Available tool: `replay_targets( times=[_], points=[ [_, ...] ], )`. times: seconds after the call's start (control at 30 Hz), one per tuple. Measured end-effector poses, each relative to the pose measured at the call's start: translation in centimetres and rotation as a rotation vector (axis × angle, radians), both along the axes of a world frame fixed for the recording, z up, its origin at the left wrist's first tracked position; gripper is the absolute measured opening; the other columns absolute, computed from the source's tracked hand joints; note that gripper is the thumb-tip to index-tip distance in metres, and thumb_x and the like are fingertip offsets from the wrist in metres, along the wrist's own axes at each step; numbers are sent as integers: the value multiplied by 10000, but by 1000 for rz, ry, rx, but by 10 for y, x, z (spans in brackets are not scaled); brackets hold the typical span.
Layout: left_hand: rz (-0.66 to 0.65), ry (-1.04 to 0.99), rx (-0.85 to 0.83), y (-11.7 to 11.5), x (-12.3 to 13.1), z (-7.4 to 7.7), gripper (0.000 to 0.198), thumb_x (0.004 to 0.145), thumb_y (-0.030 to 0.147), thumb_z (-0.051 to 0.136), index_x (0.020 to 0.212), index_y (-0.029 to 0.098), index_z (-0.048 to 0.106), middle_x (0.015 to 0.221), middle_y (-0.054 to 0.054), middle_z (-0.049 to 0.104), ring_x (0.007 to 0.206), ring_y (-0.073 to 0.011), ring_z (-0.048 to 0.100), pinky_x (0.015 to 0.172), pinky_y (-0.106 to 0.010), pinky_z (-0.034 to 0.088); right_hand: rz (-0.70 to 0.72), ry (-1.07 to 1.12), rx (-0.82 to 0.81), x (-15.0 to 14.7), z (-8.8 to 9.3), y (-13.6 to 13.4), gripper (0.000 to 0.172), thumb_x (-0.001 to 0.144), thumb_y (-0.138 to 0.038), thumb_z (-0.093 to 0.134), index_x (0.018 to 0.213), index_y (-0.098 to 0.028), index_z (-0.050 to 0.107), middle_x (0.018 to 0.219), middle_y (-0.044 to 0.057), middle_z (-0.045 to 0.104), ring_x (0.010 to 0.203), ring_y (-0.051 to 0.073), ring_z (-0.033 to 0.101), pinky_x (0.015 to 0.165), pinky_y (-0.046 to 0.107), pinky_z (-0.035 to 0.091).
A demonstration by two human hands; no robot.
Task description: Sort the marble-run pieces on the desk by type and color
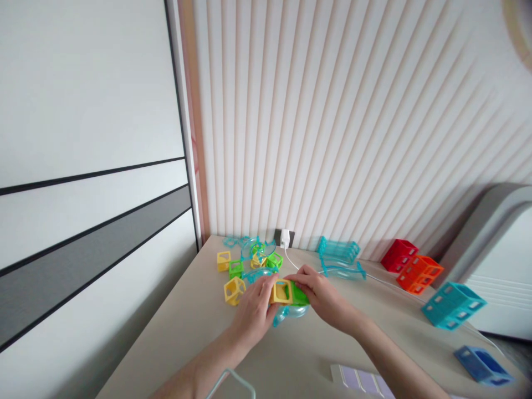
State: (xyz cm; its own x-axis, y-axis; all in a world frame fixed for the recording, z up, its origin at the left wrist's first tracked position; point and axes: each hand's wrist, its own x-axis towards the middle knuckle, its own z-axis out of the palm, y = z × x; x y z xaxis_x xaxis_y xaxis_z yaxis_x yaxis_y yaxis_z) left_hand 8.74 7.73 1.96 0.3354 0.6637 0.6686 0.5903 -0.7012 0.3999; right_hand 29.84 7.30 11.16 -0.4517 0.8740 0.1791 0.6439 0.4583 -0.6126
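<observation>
Low over the table, my left hand is closed on a yellow open-sided cube. My right hand grips a green cube that sits right against the yellow one; whether the two are locked together I cannot tell. Beneath them shows a clear blue curved track piece, partly hidden by the cubes and fingers. Left of my left hand lies a loose yellow cube, with a green cube and another yellow cube behind it.
Clear blue track pieces lie near the wall. A white plug and its cable run behind my hands. To the right stand red, orange, teal and blue hollow blocks. A purple-and-white strip lies in front.
</observation>
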Motion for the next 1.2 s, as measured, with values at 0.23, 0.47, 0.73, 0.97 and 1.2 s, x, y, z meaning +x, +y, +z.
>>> replay_targets(
  times=[0.23,0.47,0.73,0.97,1.2],
  points=[
    [-4,-160,-71,1,6,-4,587,850,-37,446,1374,226,440,1249,-125,659,1186,-264,660,980,-450,571,-94,-31,102,-13,-18,-6,405,988,-132,434,1239,-276,718,920,39,555,830,170,618,757,265,491],
    [89,-380,-145,2,4,-10,624,771,-54,420,1321,226,507,1284,-110,672,1212,-242,649,1026,-424,540,-250,-134,281,13,-28,5,514,914,-40,414,1281,-285,678,1016,51,574,881,175,617,793,258,496],
    [-25,-655,-386,8,1,-11,402,879,148,519,1270,241,527,1233,-111,710,1074,-246,724,876,-412,616,-549,-174,177,58,-46,86,281,1036,-190,454,1198,-158,681,1074,101,644,981,221,669,928,398,525],
    [-138,-779,-424,9,-1,-1,306,881,210,589,1180,250,537,1213,-105,733,1095,-248,726,854,-382,626,-495,-243,17,43,-68,121,325,990,-349,648,1266,-180,620,1270,88,647,1064,235,672,896,442,580],
    [-89,-688,-292,5,-5,3,392,832,88,513,1192,235,561,1221,-105,707,1114,-229,700,935,-389,585,-461,-280,-59,30,-66,119,336,987,-356,651,1265,-170,621,1256,82,652,1041,238,679,872,432,588]
  ],
)
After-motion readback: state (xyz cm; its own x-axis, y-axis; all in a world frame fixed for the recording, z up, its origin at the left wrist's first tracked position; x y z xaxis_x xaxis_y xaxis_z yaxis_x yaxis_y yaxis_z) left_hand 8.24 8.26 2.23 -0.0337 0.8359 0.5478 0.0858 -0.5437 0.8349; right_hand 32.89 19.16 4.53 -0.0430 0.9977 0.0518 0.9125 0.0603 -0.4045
